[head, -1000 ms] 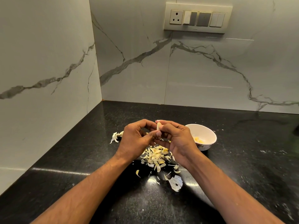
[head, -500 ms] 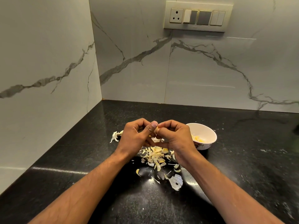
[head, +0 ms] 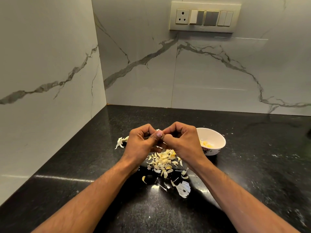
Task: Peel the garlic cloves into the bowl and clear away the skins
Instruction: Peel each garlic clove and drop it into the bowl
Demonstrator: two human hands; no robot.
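Black speckled stone counter [head: 252,174] carries a white ceramic bowl [head: 217,140] of peeled cloves just right of both hands. Left hand [head: 141,143] and right hand [head: 181,142] pinch an almost hidden garlic clove together above the pale papery skins [head: 162,161], likely so peelings drop there.

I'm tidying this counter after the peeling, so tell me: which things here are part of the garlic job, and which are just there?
Part of the job:
- left hand and right hand, fingertips pinched together; the clove between them is hidden
- small white ceramic bowl holding pale yellow peeled cloves
- heap of papery cream garlic skins on the black speckled stone counter

Just there:
- cream wall switch panel with socket
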